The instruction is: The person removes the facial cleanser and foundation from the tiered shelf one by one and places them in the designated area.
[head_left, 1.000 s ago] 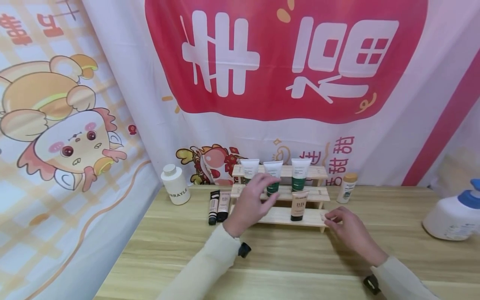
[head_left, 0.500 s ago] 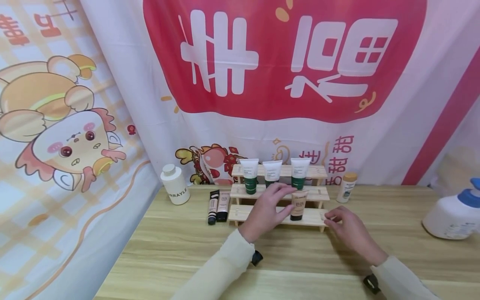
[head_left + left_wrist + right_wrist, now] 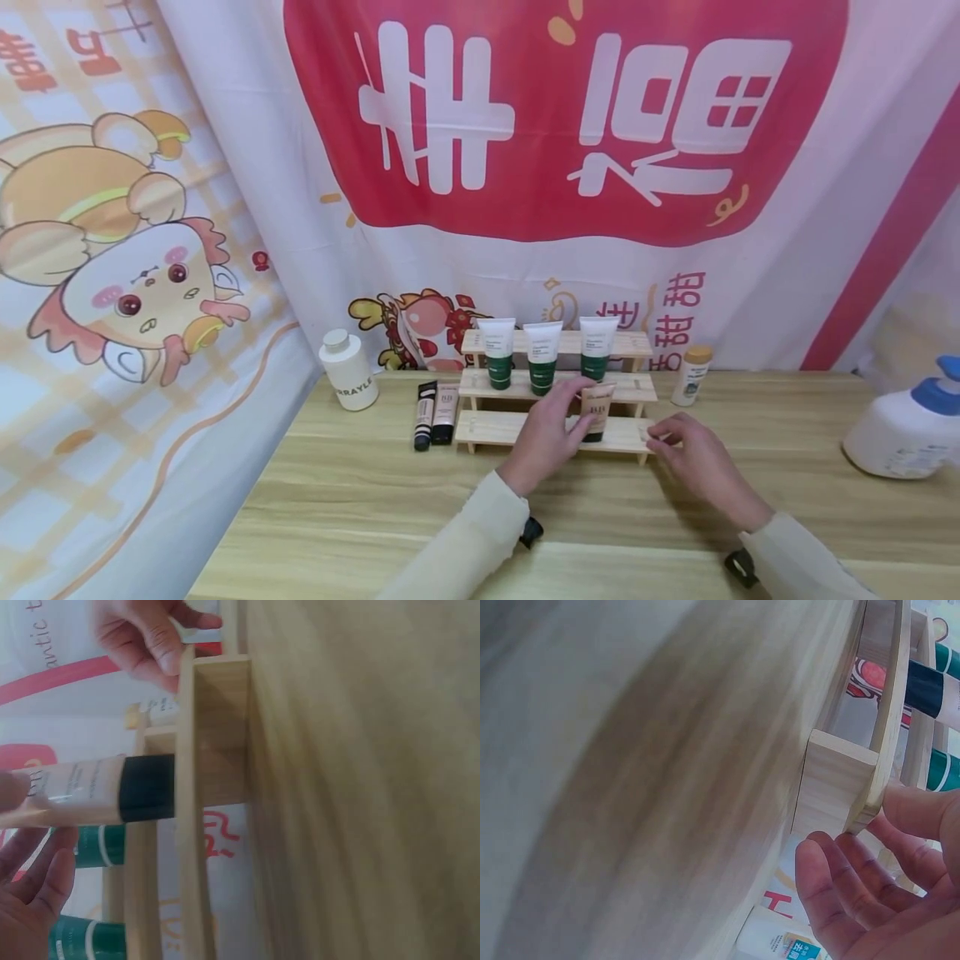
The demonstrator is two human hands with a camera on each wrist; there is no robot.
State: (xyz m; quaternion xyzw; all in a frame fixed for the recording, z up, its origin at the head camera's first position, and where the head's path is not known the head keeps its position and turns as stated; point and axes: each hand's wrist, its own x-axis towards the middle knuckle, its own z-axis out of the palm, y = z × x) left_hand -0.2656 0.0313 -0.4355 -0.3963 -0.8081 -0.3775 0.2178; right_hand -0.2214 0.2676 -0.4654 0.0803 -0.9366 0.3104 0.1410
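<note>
A pinkish-beige BB cream tube (image 3: 597,408) with a black cap stands cap-down on the lowest step of a wooden tiered rack (image 3: 491,427). My left hand (image 3: 546,435) holds this tube between thumb and fingers. In the left wrist view, the tube's black cap (image 3: 148,787) meets the step. At the rack's right end, my right hand (image 3: 701,467) pinches the corner of the lowest step, its thumb (image 3: 915,812) on top. Behind, on the middle step, three white-and-green tubes (image 3: 542,358) stand upright in a row.
Two slim tubes (image 3: 444,414) lie left of the rack, near a white bottle (image 3: 348,371). A small gold-capped bottle (image 3: 692,377) stands to its right. Farther right is a white pump bottle (image 3: 903,429) with a blue top. A printed curtain (image 3: 540,275) hangs behind the table.
My left hand has moved right and down, from the middle green tube to the BB cream tube, and has taken hold of it. The right hand has stayed at the rack's corner.
</note>
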